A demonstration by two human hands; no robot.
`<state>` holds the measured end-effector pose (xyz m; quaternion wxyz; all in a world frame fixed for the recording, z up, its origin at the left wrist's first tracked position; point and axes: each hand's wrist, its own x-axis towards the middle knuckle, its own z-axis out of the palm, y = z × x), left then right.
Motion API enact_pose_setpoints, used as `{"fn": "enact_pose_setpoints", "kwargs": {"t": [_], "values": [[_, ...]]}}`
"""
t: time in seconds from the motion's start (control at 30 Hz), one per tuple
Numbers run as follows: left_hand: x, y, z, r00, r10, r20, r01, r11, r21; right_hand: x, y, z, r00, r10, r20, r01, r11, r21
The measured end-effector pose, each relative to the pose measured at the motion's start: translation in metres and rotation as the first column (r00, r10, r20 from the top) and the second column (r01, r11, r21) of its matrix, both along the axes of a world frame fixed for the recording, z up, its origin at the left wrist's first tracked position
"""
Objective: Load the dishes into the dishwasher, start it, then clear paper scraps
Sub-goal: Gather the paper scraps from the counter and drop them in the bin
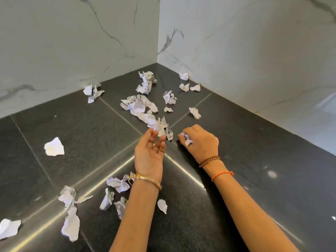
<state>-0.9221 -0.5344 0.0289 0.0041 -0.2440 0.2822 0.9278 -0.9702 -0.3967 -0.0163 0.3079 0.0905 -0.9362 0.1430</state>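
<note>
Several crumpled white paper scraps lie scattered over a dark stone counter (pixel 236 160) that runs into a corner. My right hand (pixel 201 140) rests palm down on the counter and its fingers curl round a small crumpled scrap (pixel 187 138). My left hand (pixel 150 151) hovers beside it, palm up, fingers relaxed and empty, its fingertips just short of a long torn strip (pixel 154 122). A dense cluster of scraps (pixel 139 105) lies farther back toward the corner. More scraps (pixel 118 183) lie under and left of my left forearm.
White marble walls (pixel 72 42) close the counter on the left and right and meet at the back corner. A single scrap (pixel 54 147) sits at the left, others (pixel 71 224) near the front left edge. No dishes or dishwasher are in view.
</note>
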Motion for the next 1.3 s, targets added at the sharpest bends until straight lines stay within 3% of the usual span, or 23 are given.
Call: {"fn": "enact_pose_setpoints", "kwargs": {"t": [0.07, 0.13, 0.2, 0.27, 0.37, 0.43, 0.5, 0.73, 0.8, 0.9, 0.97, 1.07, 1.2, 1.3], "values": [[-0.002, 0.000, 0.000, 1.000, -0.006, -0.022, 0.007, 1.000, 0.001, 0.004, -0.003, 0.006, 0.999, 0.031, 0.043, -0.015, 0.941, -0.339], [-0.002, -0.001, 0.000, 1.000, -0.018, -0.020, 0.018, 0.999, 0.027, 0.006, -0.010, 0.014, 0.993, 0.097, 0.065, -0.018, 0.676, -0.737], [-0.002, 0.000, -0.002, 0.998, -0.068, 0.002, 0.067, 0.995, 0.078, 0.013, -0.027, 0.028, 0.989, 0.144, 0.031, -0.042, 0.474, -0.879], [0.000, 0.004, 0.000, 0.988, -0.156, 0.003, 0.155, 0.981, 0.116, 0.022, -0.046, 0.041, 0.972, 0.235, -0.012, -0.117, 0.439, -0.891], [0.003, 0.007, 0.001, 0.971, -0.220, -0.089, 0.234, 0.950, 0.206, 0.035, -0.064, 0.050, 0.902, 0.430, 0.039, -0.217, 0.529, -0.820], [0.001, 0.002, 0.000, 0.971, -0.208, -0.120, 0.234, 0.935, 0.267, 0.038, -0.066, 0.044, 0.858, 0.490, 0.157, -0.254, 0.669, -0.699], [-0.001, -0.004, -0.003, 0.967, -0.222, -0.126, 0.251, 0.922, 0.295, 0.040, -0.066, 0.039, 0.839, 0.475, 0.264, -0.250, 0.769, -0.588], [0.005, 0.002, -0.001, 0.975, -0.213, -0.059, 0.220, 0.906, 0.362, 0.033, -0.072, 0.045, 0.900, 0.338, 0.274, -0.262, 0.924, -0.278], [0.002, 0.000, -0.006, 0.975, -0.212, -0.071, 0.223, 0.900, 0.374, 0.032, -0.072, 0.050, 0.888, 0.354, 0.293, -0.265, 0.916, -0.301], [-0.002, -0.008, -0.004, 0.959, -0.188, -0.213, 0.260, 0.882, 0.394, 0.030, -0.075, 0.062, 0.841, 0.451, 0.299, -0.296, 0.846, -0.444], [-0.005, -0.011, -0.003, 0.963, -0.150, -0.225, 0.242, 0.850, 0.469, 0.020, -0.069, 0.071, 0.859, 0.437, 0.267, -0.230, 0.795, -0.562], [-0.009, -0.020, -0.001, 0.986, -0.093, -0.139, 0.147, 0.875, 0.462, -0.015, -0.042, 0.064, 0.951, 0.254, 0.176, -0.095, 0.782, -0.616], [-0.011, -0.040, 0.001, 0.986, -0.016, -0.166, 0.081, 0.916, 0.394, -0.060, 0.004, 0.039, 0.922, -0.071, 0.380, 0.259, 0.843, -0.471], [-0.013, -0.052, 0.003, 0.988, 0.013, -0.153, 0.039, 0.943, 0.330, -0.075, 0.013, 0.033, 0.871, -0.022, 0.491, 0.297, 0.820, -0.489]]}}
